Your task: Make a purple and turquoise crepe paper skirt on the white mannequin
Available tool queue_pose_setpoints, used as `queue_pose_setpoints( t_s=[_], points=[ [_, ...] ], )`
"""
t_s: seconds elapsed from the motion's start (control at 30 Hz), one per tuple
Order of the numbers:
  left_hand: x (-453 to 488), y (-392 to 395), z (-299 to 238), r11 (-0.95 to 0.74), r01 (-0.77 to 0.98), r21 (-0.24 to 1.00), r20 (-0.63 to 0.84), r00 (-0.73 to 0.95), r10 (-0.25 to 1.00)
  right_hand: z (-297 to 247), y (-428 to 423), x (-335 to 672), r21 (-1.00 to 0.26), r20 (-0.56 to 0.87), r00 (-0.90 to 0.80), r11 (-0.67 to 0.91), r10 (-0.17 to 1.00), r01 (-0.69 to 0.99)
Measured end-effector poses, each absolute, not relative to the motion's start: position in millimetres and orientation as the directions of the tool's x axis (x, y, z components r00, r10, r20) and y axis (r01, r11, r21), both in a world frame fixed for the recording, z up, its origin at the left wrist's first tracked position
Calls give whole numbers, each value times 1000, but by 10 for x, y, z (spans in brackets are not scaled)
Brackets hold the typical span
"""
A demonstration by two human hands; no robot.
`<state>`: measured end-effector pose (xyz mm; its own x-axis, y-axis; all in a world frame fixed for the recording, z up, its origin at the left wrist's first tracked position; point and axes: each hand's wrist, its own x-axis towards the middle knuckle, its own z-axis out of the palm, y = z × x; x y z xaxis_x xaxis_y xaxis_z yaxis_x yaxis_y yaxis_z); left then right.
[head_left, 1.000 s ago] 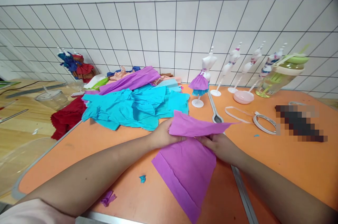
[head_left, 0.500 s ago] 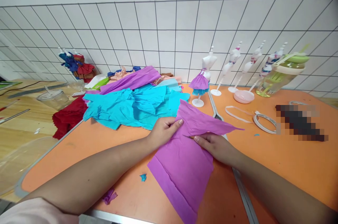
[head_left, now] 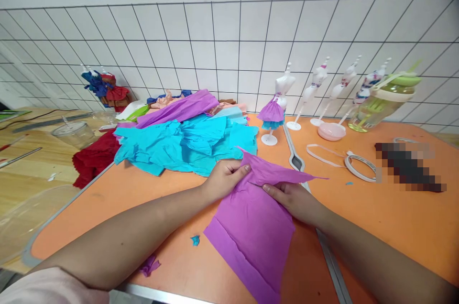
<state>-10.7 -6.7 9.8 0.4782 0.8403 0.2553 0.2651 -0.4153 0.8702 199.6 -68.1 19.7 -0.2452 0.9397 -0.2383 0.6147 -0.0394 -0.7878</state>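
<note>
A sheet of purple crepe paper (head_left: pixel 258 222) is held over the orange table, a folded band along its lower edge. My left hand (head_left: pixel 227 177) pinches its upper part, thumb on top and fingers underneath. My right hand (head_left: pixel 289 199) is closed at the sheet's right edge, its thumb showing and its other fingers largely hidden. From the right thumb a thin dark line runs into the paper; whether it is a slit or a blade I cannot tell. Above that line, a purple flap (head_left: pixel 279 172) tapers to a point at the right.
Turquoise crepe paper (head_left: pixel 186 144) lies heaped behind my left hand. A small dress form (head_left: pixel 276 108) wears a purple and turquoise skirt; more forms stand near a bottle (head_left: pixel 383 103). To the right are a pink bowl (head_left: pixel 332 131) and a tape roll (head_left: pixel 360 168). Purple scraps (head_left: pixel 149 265) lie near the front edge.
The upper flap has sunk lower and its top corner has folded over. The sheet's lower end has swung slightly to the right. Both hands keep their hold nearly in place.
</note>
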Motion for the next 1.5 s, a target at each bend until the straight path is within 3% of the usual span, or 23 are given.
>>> queue_pose_setpoints(
  t_s=[0.2, 0.43, 0.67, 0.97, 1.03, 1.13, 1.27, 1.5],
  points=[
    [-83, -81, 113, -410, 257, 875, 251, 483, 839, 164, -675, 2006, -827, -168, -246, -1, 955, 562],
    [-67, -72, 77, -269, 269, 925, 144, 407, 902, 185, -708, 2005, -844, -328, -256, -161, 909, 511],
    [-41, -68, 66, -358, 261, 896, 216, 447, 868, 215, -703, 1987, -841, -299, -275, -116, 914, 529],
    [-55, -49, 67, -239, 177, 955, 123, 496, 860, 104, -643, 1985, -836, -242, -313, -34, 918, 548],
    [-59, -43, 51, -180, 144, 973, 86, 498, 863, 119, -647, 1984, -838, -246, -308, -42, 919, 544],
    [-45, -51, 38, 53, 9, 999, -50, 502, 863, 164, -656, 1975, -817, -239, -286, -33, 928, 576],
    [-5, -81, 47, 354, -189, 916, -210, 526, 824, 195, -660, 1957, -826, -217, -299, -12, 929, 563],
    [25, -126, 81, 501, -289, 816, -288, 548, 786, 166, -660, 1962, -834, -259, -267, -75, 928, 547]
  ],
)
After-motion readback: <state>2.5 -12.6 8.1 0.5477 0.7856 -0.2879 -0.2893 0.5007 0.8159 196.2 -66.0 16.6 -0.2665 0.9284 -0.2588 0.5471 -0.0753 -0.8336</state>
